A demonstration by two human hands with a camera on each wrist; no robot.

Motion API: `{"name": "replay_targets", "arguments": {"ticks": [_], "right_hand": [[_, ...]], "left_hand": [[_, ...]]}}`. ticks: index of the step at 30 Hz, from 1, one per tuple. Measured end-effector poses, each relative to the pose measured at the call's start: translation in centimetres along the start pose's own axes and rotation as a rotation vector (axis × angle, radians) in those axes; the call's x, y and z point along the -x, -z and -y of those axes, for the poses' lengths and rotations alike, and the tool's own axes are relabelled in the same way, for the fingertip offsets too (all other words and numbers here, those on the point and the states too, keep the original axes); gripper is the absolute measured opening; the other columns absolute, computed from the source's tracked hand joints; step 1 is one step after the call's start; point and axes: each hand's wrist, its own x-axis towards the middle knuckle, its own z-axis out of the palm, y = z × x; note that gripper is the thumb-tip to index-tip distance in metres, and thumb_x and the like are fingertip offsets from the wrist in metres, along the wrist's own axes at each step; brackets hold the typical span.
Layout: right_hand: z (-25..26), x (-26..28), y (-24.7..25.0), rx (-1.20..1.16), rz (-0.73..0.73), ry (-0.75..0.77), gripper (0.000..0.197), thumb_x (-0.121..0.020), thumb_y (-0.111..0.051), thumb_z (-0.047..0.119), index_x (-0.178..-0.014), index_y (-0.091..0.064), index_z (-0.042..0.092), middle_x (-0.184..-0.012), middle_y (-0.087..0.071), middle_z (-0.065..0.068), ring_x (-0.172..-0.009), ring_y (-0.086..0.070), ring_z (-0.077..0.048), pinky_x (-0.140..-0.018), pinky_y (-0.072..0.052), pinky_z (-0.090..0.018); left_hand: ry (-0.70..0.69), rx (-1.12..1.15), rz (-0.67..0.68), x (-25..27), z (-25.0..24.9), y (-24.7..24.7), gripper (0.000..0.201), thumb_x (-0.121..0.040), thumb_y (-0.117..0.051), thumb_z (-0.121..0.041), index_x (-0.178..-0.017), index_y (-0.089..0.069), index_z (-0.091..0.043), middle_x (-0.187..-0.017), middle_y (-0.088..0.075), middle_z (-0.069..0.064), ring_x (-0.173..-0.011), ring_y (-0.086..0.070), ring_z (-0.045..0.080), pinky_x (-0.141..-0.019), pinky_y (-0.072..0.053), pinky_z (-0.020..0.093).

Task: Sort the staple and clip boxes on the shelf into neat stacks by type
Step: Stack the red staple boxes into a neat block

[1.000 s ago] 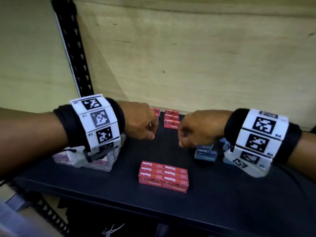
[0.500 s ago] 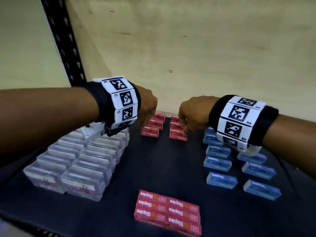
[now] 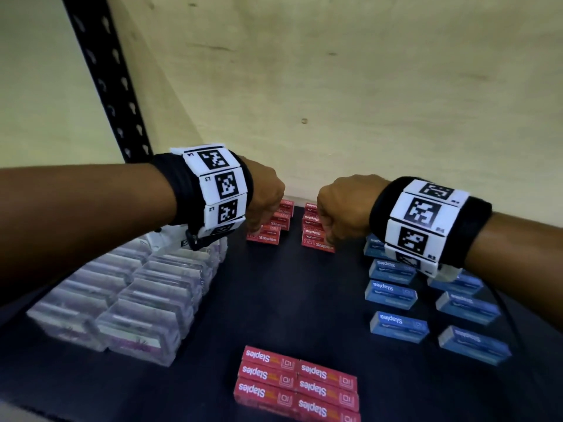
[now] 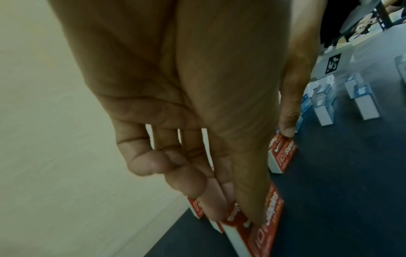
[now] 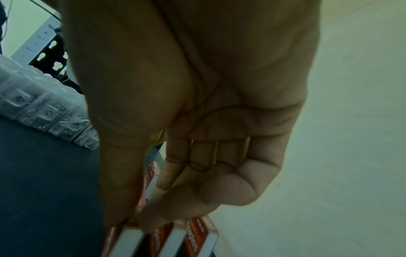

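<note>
At the back of the dark shelf [image 3: 289,300] stand two rows of red staple boxes. My left hand [image 3: 262,222] reaches down onto the left row [image 3: 269,236]; in the left wrist view the left hand [image 4: 236,217] pinches a red box [image 4: 272,217] between thumb and forefinger. On the right row [image 3: 316,239] my right hand [image 3: 327,236] grips one too: in the right wrist view the right hand [image 5: 134,222] holds a red box [image 5: 125,243] between thumb and fingers. The fingertips are hidden in the head view.
A flat block of red staple boxes [image 3: 297,386] lies at the front edge. Several blue staple boxes [image 3: 393,289] are spread over the right side. Clear clip boxes [image 3: 137,296] fill the left side. A wooden back panel [image 3: 335,102] and a black upright [image 3: 106,80] bound the shelf.
Both hands have reached from mid-shelf to the back rows of red boxes and closed on them. The view has dropped, showing more of the shelf.
</note>
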Motion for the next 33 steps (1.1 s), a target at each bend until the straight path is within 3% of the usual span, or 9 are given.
{"name": "replay_targets", "arguments": {"ticks": [2,3,6,8,13,18,25,29,33], "right_hand": [[0.1,0.7,0.1,0.010,-0.021,0.000,0.023,-0.083,-0.075,0.036,-0.098,-0.071,0.018,-0.093,-0.071,0.000,-0.085,-0.067,-0.021,-0.068,-0.050,-0.028],[0.1,1.1,0.2,0.012,-0.033,0.000,0.022,-0.083,-0.075,0.036,-0.097,-0.071,0.019,-0.092,-0.071,0.000,-0.084,-0.067,-0.021,-0.069,-0.052,-0.028],[0.3,3.3,0.8,0.003,-0.068,0.005,0.020,-0.085,-0.073,0.036,-0.095,-0.070,0.019,-0.091,-0.071,0.000,-0.083,-0.067,-0.021,-0.074,-0.056,-0.033],[0.6,5.0,1.1,-0.020,-0.067,0.014,0.022,-0.085,-0.073,0.038,-0.096,-0.070,0.019,-0.088,-0.069,0.002,-0.083,-0.066,-0.020,-0.072,-0.054,-0.032],[2.2,9.7,0.9,-0.055,-0.033,0.031,0.020,-0.085,-0.072,0.043,-0.094,-0.071,0.025,-0.085,-0.068,0.007,-0.080,-0.064,-0.015,-0.066,-0.049,-0.027],[3.3,12.9,-0.5,-0.035,0.006,0.069,0.018,-0.085,-0.070,0.040,-0.095,-0.072,0.025,-0.088,-0.069,0.006,-0.079,-0.063,-0.016,-0.066,-0.049,-0.027],[3.9,14.9,-1.9,-0.074,0.027,0.066,0.020,-0.083,-0.072,0.043,-0.090,-0.072,0.024,-0.065,-0.060,0.012,-0.078,-0.065,-0.013,-0.070,-0.053,-0.028],[3.8,15.3,-2.3,-0.091,0.041,0.061,0.020,-0.083,-0.072,0.043,-0.090,-0.072,0.024,-0.069,-0.062,0.012,-0.080,-0.065,-0.011,-0.072,-0.054,-0.028],[3.7,15.5,-2.6,-0.105,0.062,0.067,0.019,-0.087,-0.069,0.043,-0.094,-0.071,0.026,-0.083,-0.068,0.011,-0.081,-0.064,-0.010,-0.069,-0.050,-0.025]], "left_hand": [[-0.022,-0.052,0.065,0.6,0.2,0.3,0.016,-0.086,-0.070,-0.022,-0.101,-0.071,-0.018,-0.088,-0.065,-0.006,-0.061,-0.050,0.002,-0.035,-0.033,0.003],[-0.031,-0.052,0.060,1.2,0.2,0.6,0.014,-0.084,-0.071,-0.022,-0.098,-0.073,-0.019,-0.085,-0.064,-0.008,-0.060,-0.048,-0.001,-0.033,-0.033,0.004],[-0.045,-0.046,-0.053,3.0,0.9,0.6,0.011,-0.079,-0.074,-0.022,-0.090,-0.075,-0.022,-0.082,-0.069,-0.012,-0.065,-0.055,0.002,-0.055,-0.045,0.018],[-0.045,-0.035,-0.067,4.2,1.1,0.4,0.011,-0.076,-0.075,-0.021,-0.087,-0.076,-0.025,-0.076,-0.069,-0.014,-0.067,-0.058,0.001,-0.063,-0.046,0.021],[-0.155,0.001,-0.064,7.5,0.5,-0.5,0.012,-0.078,-0.076,-0.028,-0.090,-0.075,-0.025,-0.065,-0.062,-0.019,-0.062,-0.055,-0.003,-0.062,-0.046,0.019],[-0.244,-0.008,-0.017,10.4,-1.0,-2.4,0.014,-0.079,-0.075,-0.030,-0.091,-0.075,-0.024,-0.068,-0.063,-0.017,-0.062,-0.056,-0.002,-0.073,-0.053,0.023],[-0.243,0.053,0.000,12.2,-1.8,-3.7,0.013,-0.079,-0.076,-0.032,-0.088,-0.074,-0.023,-0.064,-0.060,-0.017,-0.062,-0.056,-0.001,-0.072,-0.055,0.026],[-0.251,0.050,0.003,12.4,-2.0,-4.3,0.014,-0.080,-0.075,-0.032,-0.090,-0.074,-0.022,-0.065,-0.058,-0.018,-0.061,-0.054,-0.003,-0.070,-0.052,0.022],[-0.273,0.071,0.026,12.4,-2.0,-4.8,0.015,-0.083,-0.073,-0.034,-0.094,-0.072,-0.024,-0.072,-0.061,-0.017,-0.070,-0.058,0.001,-0.072,-0.052,0.022]]}}
